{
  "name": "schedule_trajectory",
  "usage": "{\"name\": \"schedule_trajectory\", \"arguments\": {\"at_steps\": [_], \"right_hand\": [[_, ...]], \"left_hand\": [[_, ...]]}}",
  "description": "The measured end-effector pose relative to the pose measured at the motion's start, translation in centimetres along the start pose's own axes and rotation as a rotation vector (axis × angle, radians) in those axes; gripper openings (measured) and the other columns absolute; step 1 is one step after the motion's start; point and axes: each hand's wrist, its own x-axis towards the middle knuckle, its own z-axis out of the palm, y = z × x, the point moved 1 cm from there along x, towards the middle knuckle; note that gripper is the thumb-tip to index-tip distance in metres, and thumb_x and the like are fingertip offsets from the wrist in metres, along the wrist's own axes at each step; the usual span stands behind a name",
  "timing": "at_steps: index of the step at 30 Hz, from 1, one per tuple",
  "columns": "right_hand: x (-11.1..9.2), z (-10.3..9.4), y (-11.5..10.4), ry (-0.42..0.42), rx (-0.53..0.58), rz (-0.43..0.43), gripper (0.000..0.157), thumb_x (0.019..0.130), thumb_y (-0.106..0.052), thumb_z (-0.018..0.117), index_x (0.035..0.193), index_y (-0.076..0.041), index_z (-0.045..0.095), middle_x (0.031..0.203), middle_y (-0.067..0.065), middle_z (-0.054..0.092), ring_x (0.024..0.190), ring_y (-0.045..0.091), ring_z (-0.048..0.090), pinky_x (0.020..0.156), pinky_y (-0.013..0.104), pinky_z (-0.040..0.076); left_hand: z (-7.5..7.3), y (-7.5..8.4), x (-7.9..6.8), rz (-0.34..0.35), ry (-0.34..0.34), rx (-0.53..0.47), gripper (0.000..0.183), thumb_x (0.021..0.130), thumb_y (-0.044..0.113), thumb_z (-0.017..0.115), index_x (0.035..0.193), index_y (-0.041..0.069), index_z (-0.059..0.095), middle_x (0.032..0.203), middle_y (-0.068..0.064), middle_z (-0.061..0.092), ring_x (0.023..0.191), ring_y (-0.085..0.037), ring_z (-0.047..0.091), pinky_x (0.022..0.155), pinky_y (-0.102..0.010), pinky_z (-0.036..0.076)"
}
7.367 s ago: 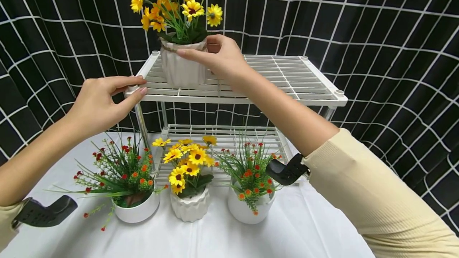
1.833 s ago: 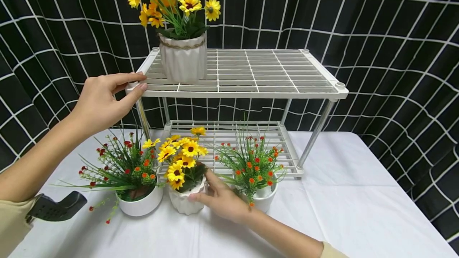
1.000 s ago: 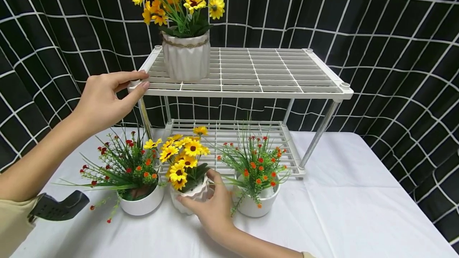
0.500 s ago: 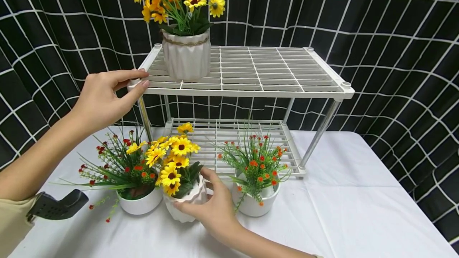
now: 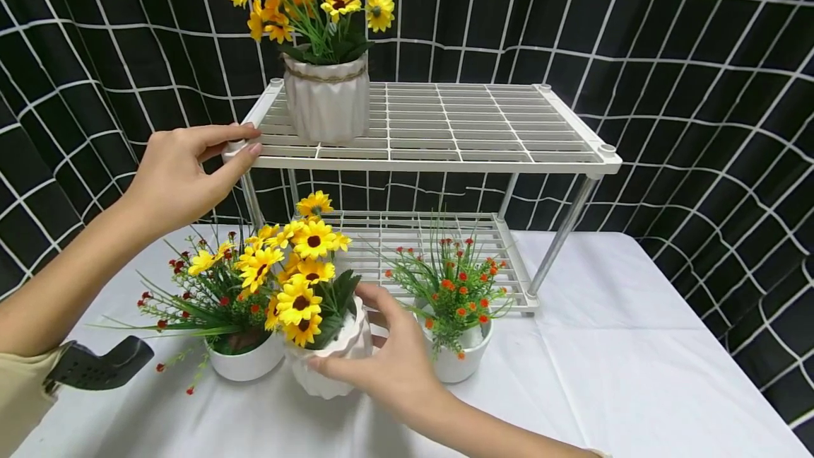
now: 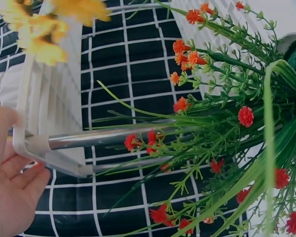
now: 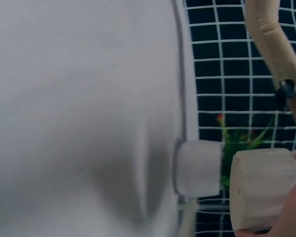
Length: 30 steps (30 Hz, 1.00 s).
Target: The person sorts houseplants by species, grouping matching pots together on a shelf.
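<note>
In the head view my right hand (image 5: 397, 362) grips a white ruffled pot (image 5: 337, 366) of yellow sunflowers (image 5: 311, 239), thumb on the near side and fingers round the right. The pot tilts left; in the right wrist view the pot (image 7: 261, 190) is off the white cloth, its base showing. My left hand (image 5: 184, 172) holds the front left corner of a white two-tier wire rack (image 5: 483, 126); in the left wrist view the left hand (image 6: 15, 192) has its fingers curled about that corner. A white pot with twine (image 5: 327, 101), holding yellow flowers, stands on the top shelf's left.
On the cloth, a low white pot (image 5: 244, 362) with red flowers stands left, and a white pot (image 5: 464, 359) with orange-red flowers stands right, close to my right hand. The lower shelf (image 5: 381, 246) lies behind them. A black grid curtain (image 5: 668, 90) hangs at the back.
My right hand has moved from the twine pot on the top shelf to the sunflower pot, gripped it, and raised and tilted it towards me. The left hand has stayed on the rack corner.
</note>
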Motion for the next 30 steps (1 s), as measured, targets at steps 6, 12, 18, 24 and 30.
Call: {"name": "schedule_trajectory", "arguments": {"at_steps": [6,12,18,24,30], "right_hand": [[0.0,-1.3,-2.7,0.001,0.004,0.007,0.085,0.068,-0.016,0.097,0.143,-0.005,0.06,0.139,0.012,0.065,0.122,0.029,0.063,0.102,0.048,0.056],[0.6,-3.1,-5.3,-0.004,0.009,0.028,0.085,0.07,-0.016,0.097,0.146,-0.008,0.059,0.137,0.011,0.065,0.119,0.031,0.067,0.1,0.046,0.058],[1.8,-5.2,-7.5,-0.033,-0.014,0.049,0.087,0.076,-0.017,0.093,0.153,-0.011,0.052,0.146,0.008,0.062,0.129,0.032,0.063,0.108,0.049,0.054],[2.7,-7.3,-10.0,-0.083,-0.004,0.052,0.086,0.08,-0.016,0.088,0.155,-0.011,0.047,0.144,0.005,0.063,0.12,0.029,0.066,0.097,0.04,0.059],[3.7,-8.9,-12.2,-0.075,0.038,0.042,0.081,0.084,-0.012,0.085,0.156,-0.015,0.047,0.136,0.002,0.067,0.115,0.025,0.07,0.102,0.041,0.057]], "left_hand": [[0.0,0.0,0.1,0.003,-0.008,0.007,0.038,0.104,0.023,0.066,0.133,-0.001,0.071,0.133,-0.024,0.07,0.126,-0.047,0.065,0.105,-0.062,0.053],[-0.2,-0.1,0.1,-0.013,-0.027,0.005,0.038,0.103,0.02,0.068,0.135,0.0,0.07,0.134,-0.024,0.07,0.126,-0.047,0.066,0.104,-0.054,0.056],[-0.2,0.0,0.2,-0.017,-0.015,0.04,0.041,0.1,0.02,0.067,0.134,-0.004,0.069,0.123,-0.029,0.073,0.084,-0.038,0.072,0.063,-0.026,0.054],[-0.2,0.0,0.2,-0.009,-0.022,0.011,0.04,0.105,0.025,0.066,0.134,-0.002,0.07,0.134,-0.026,0.07,0.125,-0.048,0.065,0.102,-0.062,0.053],[-0.2,0.0,0.2,0.0,-0.019,0.01,0.038,0.105,0.024,0.066,0.134,0.0,0.071,0.134,-0.024,0.07,0.124,-0.047,0.066,0.101,-0.062,0.054]]}}
